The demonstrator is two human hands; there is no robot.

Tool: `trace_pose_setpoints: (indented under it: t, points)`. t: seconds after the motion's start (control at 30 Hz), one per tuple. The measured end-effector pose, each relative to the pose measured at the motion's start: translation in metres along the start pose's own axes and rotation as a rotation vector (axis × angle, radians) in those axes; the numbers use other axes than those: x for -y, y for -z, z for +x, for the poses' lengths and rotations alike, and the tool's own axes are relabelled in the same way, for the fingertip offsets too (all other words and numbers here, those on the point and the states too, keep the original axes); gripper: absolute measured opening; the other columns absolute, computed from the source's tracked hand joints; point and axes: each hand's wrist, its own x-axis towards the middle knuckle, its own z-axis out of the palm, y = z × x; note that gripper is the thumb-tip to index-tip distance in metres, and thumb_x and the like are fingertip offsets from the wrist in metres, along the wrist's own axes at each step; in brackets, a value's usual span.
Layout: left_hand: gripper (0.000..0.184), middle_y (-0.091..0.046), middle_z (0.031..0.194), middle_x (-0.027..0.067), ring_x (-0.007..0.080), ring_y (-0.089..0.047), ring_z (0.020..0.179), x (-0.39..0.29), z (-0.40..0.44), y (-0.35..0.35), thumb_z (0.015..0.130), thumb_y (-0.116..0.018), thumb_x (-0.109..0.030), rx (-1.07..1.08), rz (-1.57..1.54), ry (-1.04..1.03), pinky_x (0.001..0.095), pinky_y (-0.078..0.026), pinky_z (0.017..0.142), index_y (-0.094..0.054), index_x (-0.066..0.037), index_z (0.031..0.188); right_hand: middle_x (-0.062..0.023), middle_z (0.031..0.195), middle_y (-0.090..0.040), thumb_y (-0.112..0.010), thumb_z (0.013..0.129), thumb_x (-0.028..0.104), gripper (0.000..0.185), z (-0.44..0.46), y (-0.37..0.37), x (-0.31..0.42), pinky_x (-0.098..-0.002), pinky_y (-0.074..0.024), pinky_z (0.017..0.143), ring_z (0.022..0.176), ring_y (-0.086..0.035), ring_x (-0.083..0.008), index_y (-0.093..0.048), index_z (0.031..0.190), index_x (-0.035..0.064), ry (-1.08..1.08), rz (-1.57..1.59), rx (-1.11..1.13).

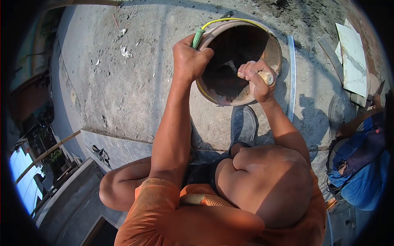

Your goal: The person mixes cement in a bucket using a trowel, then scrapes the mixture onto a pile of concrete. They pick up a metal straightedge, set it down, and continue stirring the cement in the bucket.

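Observation:
A round, dirt-stained bucket stands on the ground before me, its mouth tilted toward my view and its inside dark. It has a yellow bail handle with a green grip. At the bucket's left rim, my left hand is closed around the green grip, thumb against the rim. My right hand is wrapped round the pale wooden handle of what looks like a trowel, over the bucket's right side. Its metal part points into the bucket and is mostly lost in shadow.
A long metal straightedge lies right of the bucket. Marble-patterned tile pieces lie farther right, near another person in blue clothing. My shoe is just below the bucket. Paper scraps litter the rough concrete at left.

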Motion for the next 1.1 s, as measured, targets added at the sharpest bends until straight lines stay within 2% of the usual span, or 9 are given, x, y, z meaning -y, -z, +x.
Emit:
trace_pose_setpoints:
  t: [0.3,0.4,0.43,0.5,0.53,0.63,0.8,0.97,1.1]
  points:
    - [0.038,-0.07,0.08,0.0034,0.0098,-0.061,0.072,-0.002,-0.018,-0.007,0.073,-0.071,-0.012,-0.032,0.038,-0.046,0.0281,-0.053,0.069,-0.073,0.004,0.108,-0.0081,0.089,-0.066,-0.074,0.091,0.009,0.014,0.034,0.013,0.098,-0.0362,-0.0533,0.077,0.086,-0.069,-0.021,-0.062,0.094,0.0043,-0.235,-0.535,0.112]
    - [0.042,-0.071,0.084,0.0044,0.0111,-0.063,0.076,-0.003,-0.022,-0.012,0.074,-0.071,-0.011,-0.026,0.024,-0.04,0.0282,-0.053,0.074,-0.073,0.002,0.114,-0.0214,0.094,-0.07,-0.073,0.084,0.005,0.017,0.032,0.024,0.121,-0.0422,-0.0568,0.08,0.092,-0.072,-0.0338,-0.066,0.1,0.0033,-0.39,-1.519,0.475]
    - [0.042,-0.071,0.084,0.0044,0.0111,-0.063,0.076,-0.004,-0.024,-0.016,0.074,-0.071,-0.011,0.0,0.017,-0.049,0.0282,-0.053,0.074,-0.073,0.002,0.114,-0.0214,0.094,-0.07,-0.073,0.084,0.005,0.017,0.025,0.018,0.118,-0.0422,-0.0568,0.08,0.092,-0.072,-0.0338,-0.066,0.1,0.0033,-0.404,-1.532,0.45]
    - [0.04,-0.072,0.099,0.0229,0.0328,-0.072,0.088,-0.01,-0.026,-0.024,0.068,-0.069,-0.01,-0.054,0.001,-0.114,0.0381,-0.055,0.085,-0.072,0.006,0.105,-0.0171,0.086,-0.073,-0.067,0.087,0.007,0.016,0.016,0.008,0.107,-0.044,-0.0579,0.073,0.087,-0.074,-0.0348,-0.068,0.102,0.0054,-0.505,-1.897,0.645]
    - [0.04,-0.072,0.099,0.0229,0.0328,-0.072,0.088,-0.011,-0.028,-0.026,0.068,-0.069,-0.01,-0.032,-0.005,-0.123,0.0381,-0.055,0.085,-0.072,0.006,0.105,-0.0135,0.079,-0.073,-0.061,0.089,0.008,0.017,0.009,0.008,0.095,-0.0444,-0.0574,0.067,0.079,-0.075,-0.035,-0.069,0.104,0.0067,-0.393,-1.961,0.657]
    - [0.043,-0.07,0.109,0.0251,0.0387,-0.07,0.099,-0.013,-0.031,-0.027,0.068,-0.069,-0.01,-0.014,0.005,-0.207,0.0396,-0.054,0.092,-0.07,0.007,0.107,-0.0136,0.08,-0.073,-0.06,0.09,0.01,0.016,0.018,-0.012,0.118,-0.044,-0.0571,0.066,0.079,-0.075,-0.0324,-0.068,0.103,0.0056,-0.443,-1.896,0.757]
    - [0.044,-0.069,0.117,0.0247,0.0412,-0.068,0.108,-0.016,-0.04,-0.028,0.067,-0.069,-0.006,0.026,0.038,-0.279,0.0422,-0.051,0.1,-0.07,0.006,0.109,-0.0102,0.082,-0.073,-0.058,0.095,0.015,0.043,0.032,-0.033,0.171,-0.0398,-0.0573,0.064,0.075,-0.075,-0.0256,-0.065,0.137,0.0197,-0.374,-2.107,0.587]
    - [0.046,-0.07,0.117,0.0245,0.0401,-0.069,0.11,-0.018,-0.056,-0.05,0.068,-0.064,0.001,0.052,0.123,-0.395,0.0434,-0.052,0.102,-0.072,0.004,0.112,-0.0127,0.084,-0.074,-0.055,0.096,0.01,0.032,0.035,-0.015,0.119,-0.0373,-0.0592,0.061,0.079,-0.076,-0.0279,-0.068,0.125,0.0104,-0.43,-2.197,0.529]
    - [0.052,-0.074,0.108,0.0227,0.0358,-0.074,0.103,-0.004,-0.051,-0.032,0.069,-0.062,0.001,0.053,0.082,-0.251,0.0395,-0.055,0.095,-0.071,0.002,0.12,-0.0169,0.094,-0.076,-0.057,0.093,0.006,0.029,0.019,-0.005,0.106,-0.042,-0.0606,0.066,0.088,-0.076,-0.0305,-0.068,0.119,0.0051,-0.564,-1.969,0.494]
